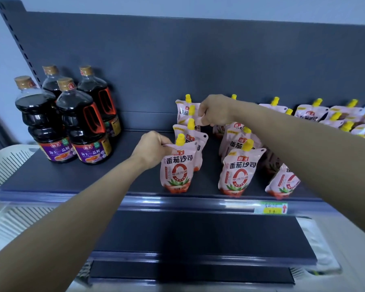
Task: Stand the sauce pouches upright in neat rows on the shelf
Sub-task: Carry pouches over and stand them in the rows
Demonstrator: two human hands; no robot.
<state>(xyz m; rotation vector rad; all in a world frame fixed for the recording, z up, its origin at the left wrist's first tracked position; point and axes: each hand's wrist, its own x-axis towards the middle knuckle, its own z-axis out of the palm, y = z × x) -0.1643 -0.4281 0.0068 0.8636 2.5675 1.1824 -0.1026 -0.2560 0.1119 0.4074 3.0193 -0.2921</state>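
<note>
Shelf (76,182), dark grey, left to right. Soy sauce bottles (72,116): four, upright, well left of the front pouch (176,167). Our left hand (151,149): fingers pinching the front pouch's top-left corner, we judge to steady it at the shelf edge. Front pouch: pink, yellow spout, red emblem, upright. Our right hand (216,110): fingers pinching the rear pouch (187,112) behind it, likely aligning that column. Right of the front pouch: more pouches, one leaning.
</note>
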